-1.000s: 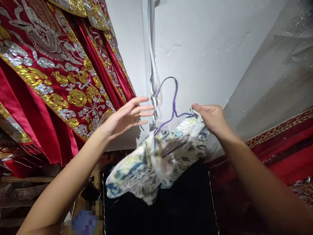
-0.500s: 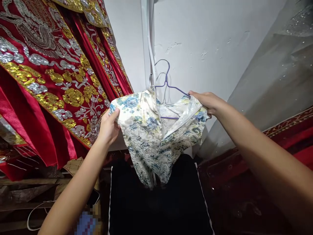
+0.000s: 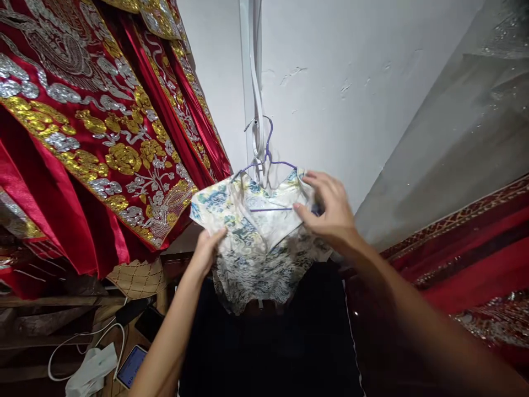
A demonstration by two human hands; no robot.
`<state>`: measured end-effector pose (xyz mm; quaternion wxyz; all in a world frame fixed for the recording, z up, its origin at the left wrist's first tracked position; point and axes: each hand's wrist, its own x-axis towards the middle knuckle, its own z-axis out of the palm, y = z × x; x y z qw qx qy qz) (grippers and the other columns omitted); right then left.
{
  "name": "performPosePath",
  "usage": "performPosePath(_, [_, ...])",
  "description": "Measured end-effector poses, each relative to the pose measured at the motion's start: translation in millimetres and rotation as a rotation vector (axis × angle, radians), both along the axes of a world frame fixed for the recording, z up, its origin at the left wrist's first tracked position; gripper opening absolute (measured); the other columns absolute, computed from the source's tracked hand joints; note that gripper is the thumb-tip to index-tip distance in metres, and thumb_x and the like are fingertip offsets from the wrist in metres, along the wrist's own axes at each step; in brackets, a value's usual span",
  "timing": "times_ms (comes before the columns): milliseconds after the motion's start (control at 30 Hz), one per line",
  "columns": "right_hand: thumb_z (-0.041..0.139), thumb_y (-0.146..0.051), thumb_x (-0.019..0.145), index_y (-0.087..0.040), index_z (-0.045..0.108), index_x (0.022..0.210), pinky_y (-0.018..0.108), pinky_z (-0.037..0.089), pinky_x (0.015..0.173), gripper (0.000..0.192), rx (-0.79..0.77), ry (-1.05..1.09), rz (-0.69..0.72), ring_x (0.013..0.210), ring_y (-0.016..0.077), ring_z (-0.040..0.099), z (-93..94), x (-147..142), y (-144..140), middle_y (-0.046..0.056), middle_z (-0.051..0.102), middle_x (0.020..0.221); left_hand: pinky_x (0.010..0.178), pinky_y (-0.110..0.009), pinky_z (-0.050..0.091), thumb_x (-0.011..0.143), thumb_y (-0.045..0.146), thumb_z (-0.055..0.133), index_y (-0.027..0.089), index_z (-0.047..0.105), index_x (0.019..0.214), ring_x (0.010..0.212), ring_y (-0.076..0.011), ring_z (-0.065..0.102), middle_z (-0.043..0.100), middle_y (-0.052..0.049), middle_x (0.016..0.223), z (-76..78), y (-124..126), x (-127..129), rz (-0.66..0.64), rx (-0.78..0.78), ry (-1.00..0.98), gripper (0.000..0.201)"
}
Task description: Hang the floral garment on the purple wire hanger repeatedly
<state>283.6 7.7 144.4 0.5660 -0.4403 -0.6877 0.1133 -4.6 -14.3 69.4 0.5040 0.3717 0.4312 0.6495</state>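
Floral blouse, one: white with blue and yellow print, V-necked, on a purple hanger in front of you, mid-view, between your hands.

Your left hand: closed on the blouse below the sleeve, thumb on the front, fingers hidden behind.

Your right hand: half spread and slightly blurred, thumb well parted from the fingers, touching the shoulder and neckline edge without pinching.

Hanger hook: beside a looped white strap; whether it is caught there you cannot tell.

Left margin: narrow. The blouse's sleeve corner overlaps, in your view, the slanting edge of a red embroidered garment.

Right and upper margin: wider. White wall stretches from the strap to grey translucent sheeting, well apart from the hanger.

Below: black cloth, directly under the blouse's lower edge.

Lower left, past your forearm: lit phone, tissue, white cable.
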Motion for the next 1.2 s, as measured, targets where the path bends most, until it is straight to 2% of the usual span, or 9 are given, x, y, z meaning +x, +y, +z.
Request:
performPosePath(133, [0.067,-0.043,0.088,-0.030,0.074,0.114,0.052,0.043,0.110,0.030,-0.252,0.196,0.413,0.130,0.0316,0.056,-61.4,-39,-21,0.006,0.069,0.128,0.113,-0.039,0.046,0.069,0.033,0.087,0.023,0.077,0.111,0.122,-0.0294,0.067,0.075,-0.008,0.120,-34.3,-15,33,-0.126,-0.086,0.041,0.044])
performPosePath(267, [0.069,-0.052,0.085,-0.025,0.068,0.090,0.036,0.053,0.076,0.028,-0.419,0.650,0.135,0.083,0.0226,0.066,-127.4,-66,-29,0.004,0.070,0.088,0.110,-0.040,0.049,0.074,0.036,0.083,0.023,0.075,0.113,0.118,-0.0298,0.069,0.077,-0.007,0.116,-44.0,-27,40,-0.071,-0.088,-0.077,0.043])
performPosePath(367, [0.071,-0.067,0.075,-0.022,0.062,0.079,0.030,0.042,0.053,0.046,-0.708,0.715,0.203,0.060,0.0180,0.057,-155.3,-79,-29,0.003,0.063,0.072,0.105,-0.039,0.053,0.074,0.036,0.083,0.023,0.074,0.116,0.116,-0.0303,0.070,0.076,-0.008,0.118,-42.1,-37,36,-0.080,-0.103,-0.139,0.044])
performPosePath(500, [0.070,-0.066,0.075,-0.022,0.059,0.069,0.030,0.039,0.052,0.046,-0.791,0.660,0.408,0.058,0.0174,0.055,-161.0,-91,-36,0.002,0.060,0.066,0.100,-0.039,0.056,0.076,0.039,0.082,0.023,0.073,0.117,0.113,-0.0306,0.071,0.076,-0.009,0.118,-41.0,-48,34,-0.045,-0.115,-0.157,0.045])
performPosePath(700, [0.065,-0.051,0.083,-0.021,0.059,0.070,0.030,0.038,0.055,0.033,-0.763,0.601,0.368,0.058,0.0164,0.053,-160.3,-87,-47,0.003,0.062,0.067,0.100,-0.030,0.054,0.072,0.036,0.086,0.026,0.071,0.116,0.116,-0.0246,0.070,0.077,-0.003,0.114,-46.3,-50,34,0.272,-0.074,-0.144,0.048])
performPosePath(967, [0.060,-0.048,0.088,-0.021,0.057,0.077,0.030,0.044,0.065,0.029,-0.721,0.431,0.430,0.066,0.0170,0.056,-156.9,-91,-55,0.001,0.060,0.069,0.102,-0.041,0.053,0.074,0.042,0.084,0.016,0.070,0.119,0.113,-0.0306,0.070,0.074,-0.013,0.116,-49.4,-55,33,0.155,-0.064,-0.181,0.054])
performPosePath(1033, [0.057,-0.041,0.088,-0.021,0.052,0.071,0.028,0.043,0.063,0.027,-0.718,0.419,0.399,0.063,0.0153,0.053,-156.4,-90,-56,-0.001,0.055,0.063,0.102,-0.042,0.052,0.077,0.042,0.081,0.015,0.066,0.124,0.112,-0.0294,0.069,0.072,-0.013,0.116,-52.2,-55,29,0.295,-0.002,-0.073,0.057])
performPosePath(1167, [0.052,-0.034,0.088,-0.022,0.044,0.060,0.026,0.038,0.055,0.031,-0.793,0.317,0.386,0.052,0.0119,0.046,-158.7,-84,-57,-0.003,0.050,0.053,0.116,-0.043,0.038,0.082,0.029,0.077,0.023,0.050,0.141,0.131,-0.0254,0.054,0.055,-0.011,0.139,-68.3,-62,37,0.844,0.257,0.367,0.065])
performPosePath(1200, [0.052,-0.033,0.088,-0.022,0.045,0.059,0.025,0.037,0.053,0.032,-0.821,0.277,0.407,0.050,0.0114,0.046,-159.0,-82,-58,-0.003,0.050,0.051,0.119,-0.044,0.033,0.082,0.026,0.076,0.024,0.050,0.141,0.136,-0.0258,0.049,0.051,-0.011,0.142,-74.8,-66,45,0.879,0.297,0.483,0.065])
